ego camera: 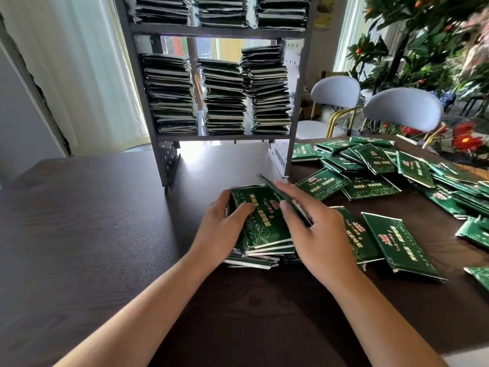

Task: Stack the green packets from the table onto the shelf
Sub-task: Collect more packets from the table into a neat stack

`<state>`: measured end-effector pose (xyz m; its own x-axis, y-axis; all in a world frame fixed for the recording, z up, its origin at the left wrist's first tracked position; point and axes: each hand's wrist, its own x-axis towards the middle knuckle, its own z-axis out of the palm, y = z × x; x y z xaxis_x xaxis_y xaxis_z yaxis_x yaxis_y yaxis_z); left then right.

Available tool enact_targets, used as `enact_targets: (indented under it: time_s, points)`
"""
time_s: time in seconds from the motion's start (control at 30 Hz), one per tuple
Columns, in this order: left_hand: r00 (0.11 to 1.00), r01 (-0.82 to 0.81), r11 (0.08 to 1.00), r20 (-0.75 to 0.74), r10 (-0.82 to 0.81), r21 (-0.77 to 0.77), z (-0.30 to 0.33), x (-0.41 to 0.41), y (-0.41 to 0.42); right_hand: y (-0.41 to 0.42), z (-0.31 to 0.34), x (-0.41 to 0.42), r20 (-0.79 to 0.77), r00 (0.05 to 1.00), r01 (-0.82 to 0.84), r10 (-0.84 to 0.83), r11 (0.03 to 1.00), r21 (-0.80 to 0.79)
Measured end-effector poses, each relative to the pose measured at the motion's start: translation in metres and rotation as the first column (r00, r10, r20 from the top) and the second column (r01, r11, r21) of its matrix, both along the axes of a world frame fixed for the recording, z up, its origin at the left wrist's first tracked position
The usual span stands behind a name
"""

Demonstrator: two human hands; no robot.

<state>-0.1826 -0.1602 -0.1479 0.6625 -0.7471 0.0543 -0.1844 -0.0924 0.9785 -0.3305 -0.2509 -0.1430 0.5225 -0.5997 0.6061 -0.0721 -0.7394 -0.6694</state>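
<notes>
Shelf (217, 137) stacks well filled | loose green packets (370, 165) strewn toward table's (92, 221) right edge | left hand (225, 229) gripped small pile (264, 234) | right hand (317, 234) pinched single packet (277, 192) | much left.

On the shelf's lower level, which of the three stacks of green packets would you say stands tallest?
The right-hand stack stands tallest: its top rises well above the middle stack and the left stack, nearing the shelf board above.
</notes>
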Motion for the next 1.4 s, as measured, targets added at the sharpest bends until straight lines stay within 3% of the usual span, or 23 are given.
enact_targets:
  time_s: [0.23, 0.37, 0.47, 0.57, 0.67, 0.8, 0.97, 1.07, 1.17, 1.23, 1.4]
  points:
    - [1.0, 0.012, 1.0, 0.01, -0.012, -0.008, 0.001, 0.0, 0.0, 0.003, -0.001, 0.001, -0.166, 0.965, -0.184, 0.204, 0.974, 0.132]
    - [0.999, 0.022, 0.999, -0.042, -0.024, -0.044, 0.001, -0.002, 0.004, 0.006, 0.0, -0.001, -0.075, 0.935, -0.32, 0.347, 0.914, 0.248]
    - [0.998, 0.032, 0.998, -0.053, -0.035, -0.047, 0.002, -0.003, 0.005, 0.005, 0.001, -0.001, 0.138, 0.885, -0.458, 0.446, 0.772, 0.441]
    - [0.997, 0.025, 0.999, -0.068, -0.028, -0.044, -0.001, -0.001, 0.003, -0.003, 0.006, -0.001, 0.308, 0.889, -0.457, 0.338, 0.661, 0.595]
    - [0.997, 0.012, 0.999, -0.07, -0.015, -0.034, -0.002, 0.001, 0.003, -0.01, 0.008, 0.001, 0.201, 0.972, -0.228, 0.122, 0.7, 0.677]
    - [0.998, 0.002, 1.0, -0.064, -0.003, -0.012, 0.0, 0.006, 0.004, -0.009, 0.0, -0.002, -0.159, 0.987, 0.052, 0.019, 0.9, 0.433]
    - [0.998, -0.047, 0.999, -0.043, 0.046, -0.013, 0.003, 0.011, 0.004, -0.013, -0.002, -0.005, -0.476, 0.879, 0.129, 0.033, 0.944, 0.304]
    - [0.998, -0.055, 0.998, -0.036, 0.055, -0.014, 0.004, 0.01, 0.004, -0.015, 0.005, -0.01, -0.572, 0.82, 0.149, 0.007, 0.963, 0.225]
    - [0.997, -0.059, 0.998, -0.045, 0.057, -0.023, 0.005, 0.01, 0.005, -0.014, 0.009, -0.01, -0.736, 0.676, 0.107, -0.017, 0.992, 0.074]
    - [0.996, -0.067, 0.997, -0.054, 0.065, -0.024, 0.005, 0.011, 0.003, -0.015, 0.007, -0.01, -0.777, 0.63, 0.097, -0.019, 0.994, 0.054]
    - [0.997, -0.064, 0.998, -0.033, 0.064, -0.014, 0.003, 0.012, 0.002, -0.021, 0.006, -0.014, -0.71, 0.704, 0.13, -0.025, 0.987, 0.094]
